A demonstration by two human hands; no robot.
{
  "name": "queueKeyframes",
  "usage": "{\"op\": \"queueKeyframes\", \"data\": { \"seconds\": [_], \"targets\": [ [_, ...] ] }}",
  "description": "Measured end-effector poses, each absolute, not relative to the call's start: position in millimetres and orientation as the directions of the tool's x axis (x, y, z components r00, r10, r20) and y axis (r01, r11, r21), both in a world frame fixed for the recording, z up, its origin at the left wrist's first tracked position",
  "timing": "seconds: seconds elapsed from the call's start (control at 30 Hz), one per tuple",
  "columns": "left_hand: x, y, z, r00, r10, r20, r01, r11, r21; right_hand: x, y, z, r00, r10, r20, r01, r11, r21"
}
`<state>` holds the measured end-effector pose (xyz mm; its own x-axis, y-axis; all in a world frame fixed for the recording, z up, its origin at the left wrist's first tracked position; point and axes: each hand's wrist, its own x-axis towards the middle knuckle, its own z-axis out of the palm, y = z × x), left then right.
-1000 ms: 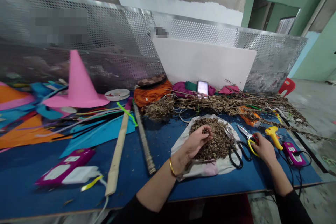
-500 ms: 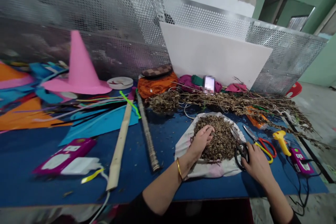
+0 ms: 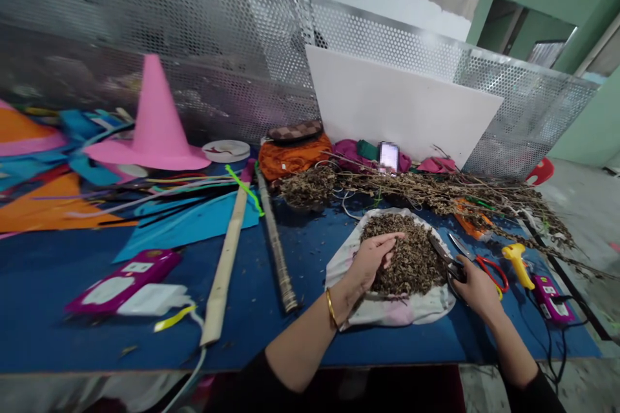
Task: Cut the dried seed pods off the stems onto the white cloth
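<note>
A heap of dry brown plant bits [image 3: 411,264] lies on a white cloth [image 3: 387,315] spread over the blue table. My left hand [image 3: 372,262] rests at the heap's left side. Its forefinger is stretched out over the bits, the other fingers bend loosely, and no held thing shows. In my right hand [image 3: 477,285] is a pair of black-handled scissors [image 3: 440,250], gripped by the handles. Their blades point up and left over the heap's right edge. Just beyond that hand lies a second pair of scissors [image 3: 494,271] with red and yellow handles.
Dried plant stalks [image 3: 436,190] stretch along the back, before a white board [image 3: 402,100]. On the right are a yellow glue gun [image 3: 517,264] and a purple power strip [image 3: 552,297]. Leftward lie a bamboo stick [image 3: 223,271], a dark rod [image 3: 276,245] and a pink cone hat [image 3: 157,119].
My left forefinger has straightened out over the heap. My right hand has turned the black-handled scissors, and their handles look closer together. The view has shifted slightly.
</note>
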<state>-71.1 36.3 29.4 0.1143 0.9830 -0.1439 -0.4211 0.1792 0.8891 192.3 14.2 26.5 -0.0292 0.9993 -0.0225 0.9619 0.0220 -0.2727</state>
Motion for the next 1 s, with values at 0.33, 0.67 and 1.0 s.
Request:
{"op": "queueKeyframes", "data": {
  "seconds": [0.33, 0.67, 1.0],
  "targets": [
    [-75.1, 41.2, 27.4, 0.096, 0.97, -0.222, -0.466, 0.241, 0.852, 182.6, 16.9, 26.3, -0.194, 0.971, 0.138, 0.313, 0.195, -0.929],
    [-83.8, 47.7, 18.1, 0.077, 0.966, -0.247, -0.515, 0.251, 0.82, 147.3, 49.7, 34.8, -0.312, 0.947, 0.078, 0.635, 0.269, -0.724],
    [-72.7, 42.4, 21.3, -0.002, 0.948, -0.319, -0.543, 0.267, 0.796, 145.5, 36.2, 38.7, -0.392, 0.919, 0.035, 0.76, 0.345, -0.551]
  ]
}}
